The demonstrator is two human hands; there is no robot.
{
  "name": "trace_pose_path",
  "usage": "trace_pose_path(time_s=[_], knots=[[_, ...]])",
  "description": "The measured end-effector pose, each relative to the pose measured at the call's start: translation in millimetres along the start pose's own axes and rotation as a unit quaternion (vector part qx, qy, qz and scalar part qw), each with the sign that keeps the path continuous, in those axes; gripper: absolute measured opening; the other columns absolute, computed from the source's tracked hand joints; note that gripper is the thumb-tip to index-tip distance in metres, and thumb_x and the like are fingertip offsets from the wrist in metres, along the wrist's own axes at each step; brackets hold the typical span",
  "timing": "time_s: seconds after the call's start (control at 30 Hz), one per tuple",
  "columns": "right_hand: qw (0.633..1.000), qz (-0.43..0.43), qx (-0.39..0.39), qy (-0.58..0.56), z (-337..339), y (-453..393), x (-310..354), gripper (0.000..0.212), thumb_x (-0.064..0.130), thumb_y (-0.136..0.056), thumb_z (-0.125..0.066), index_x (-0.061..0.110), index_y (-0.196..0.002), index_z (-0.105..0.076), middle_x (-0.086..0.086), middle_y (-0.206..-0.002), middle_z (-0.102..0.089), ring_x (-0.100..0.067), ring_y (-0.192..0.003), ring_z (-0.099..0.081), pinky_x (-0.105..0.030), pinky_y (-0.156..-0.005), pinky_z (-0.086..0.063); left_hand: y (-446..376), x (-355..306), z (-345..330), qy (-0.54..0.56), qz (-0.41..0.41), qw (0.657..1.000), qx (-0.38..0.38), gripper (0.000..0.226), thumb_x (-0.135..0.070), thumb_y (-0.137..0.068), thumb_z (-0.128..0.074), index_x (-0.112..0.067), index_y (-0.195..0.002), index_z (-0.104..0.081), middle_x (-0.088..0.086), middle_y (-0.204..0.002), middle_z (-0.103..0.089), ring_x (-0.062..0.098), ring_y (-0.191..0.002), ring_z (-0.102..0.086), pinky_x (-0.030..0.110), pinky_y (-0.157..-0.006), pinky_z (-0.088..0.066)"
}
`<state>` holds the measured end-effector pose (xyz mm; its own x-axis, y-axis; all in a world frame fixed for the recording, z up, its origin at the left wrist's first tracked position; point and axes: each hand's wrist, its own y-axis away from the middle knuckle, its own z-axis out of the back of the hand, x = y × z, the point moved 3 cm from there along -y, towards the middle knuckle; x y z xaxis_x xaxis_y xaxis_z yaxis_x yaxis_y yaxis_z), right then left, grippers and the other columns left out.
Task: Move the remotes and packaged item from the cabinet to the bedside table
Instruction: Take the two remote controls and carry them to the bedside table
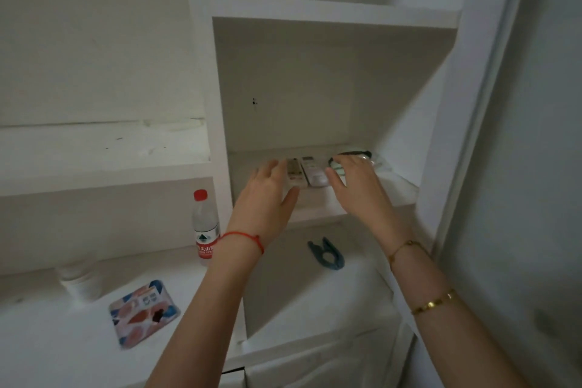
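Left hand [267, 195] and right hand [359, 189] reach into a white cabinet shelf [318, 208], fingers spread and holding nothing, either side of two pale remotes [307, 173] lying side by side. A clear packaged item [362, 156] lies behind the right hand.
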<state>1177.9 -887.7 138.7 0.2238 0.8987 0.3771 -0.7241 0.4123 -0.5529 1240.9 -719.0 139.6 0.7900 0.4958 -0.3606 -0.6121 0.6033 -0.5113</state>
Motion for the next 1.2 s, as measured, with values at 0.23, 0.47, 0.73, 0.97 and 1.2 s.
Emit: trace_pose_path(time_s=[0.23, 0.47, 0.73, 0.97, 1.2], knots=[[0.997, -0.047, 0.045, 0.041, -27.9, -46.5, -17.9, 0.049, 0.04, -0.096, -0.047, -0.002, -0.085, -0.068, -0.021, -0.094, -0.065, -0.036, -0.093, -0.06, -0.038, -0.076, -0.048, -63.3, 7.4, -35.4, -0.084, 0.145, 0.983, 0.071, 0.046, -0.035, -0.101, -0.038, 0.0, -0.125, -0.055, 0.023, -0.129, -0.049, 0.04, -0.122, -0.045, 0.043, -0.098, -0.04], [0.996, -0.045, 0.067, 0.038, -42.3, -60.5, -18.5, 0.052, 0.049, -0.09, -0.054, 0.01, -0.056, -0.046, -0.022, -0.076, -0.057, -0.033, -0.074, -0.055, -0.032, -0.063, -0.032, -84.5, 11.7, -58.5, -0.09, 0.188, 0.973, 0.094, 0.051, -0.04, -0.099, -0.04, 0.0, -0.129, -0.053, 0.022, -0.135, -0.044, 0.037, -0.127, -0.042, 0.042, -0.102, -0.037], [0.99, -0.087, 0.111, -0.029, -38.2, -62.4, -17.8, 0.053, 0.033, -0.09, -0.061, 0.01, -0.047, -0.038, -0.003, -0.05, -0.038, -0.014, -0.045, -0.036, -0.028, -0.042, -0.02, -89.7, 18.3, -60.6, 0.03, 0.239, 0.968, 0.065, 0.047, -0.038, -0.092, -0.057, 0.007, -0.102, -0.067, 0.031, -0.11, -0.065, 0.042, -0.104, -0.061, 0.037, -0.08, -0.048], [0.95, -0.17, 0.118, -0.235, -40.2, -66.2, -23.5, 0.023, 0.02, -0.086, -0.069, 0.001, -0.074, -0.067, -0.007, -0.063, -0.062, -0.012, -0.05, -0.055, -0.018, -0.043, -0.041, -73.2, 13.7, -49.5, 0.138, 0.271, 0.953, -0.019, 0.028, -0.031, -0.086, -0.069, -0.006, -0.1, -0.073, 0.014, -0.099, -0.073, 0.029, -0.097, -0.067, 0.022, -0.07, -0.038], [0.887, -0.211, 0.106, -0.398, -33.8, -42.9, -21.8, 0.024, 0.017, -0.092, -0.062, -0.001, -0.108, -0.065, -0.004, -0.077, -0.066, -0.01, -0.053, -0.06, -0.015, -0.044, -0.043, -55.1, 15.6, -45.9, 0.262, 0.263, 0.928, -0.034, 0.04, -0.028, -0.083, -0.074, -0.01, -0.118, -0.069, 0.008, -0.11, -0.074, 0.021, -0.094, -0.069, 0.036, -0.091, -0.055]])
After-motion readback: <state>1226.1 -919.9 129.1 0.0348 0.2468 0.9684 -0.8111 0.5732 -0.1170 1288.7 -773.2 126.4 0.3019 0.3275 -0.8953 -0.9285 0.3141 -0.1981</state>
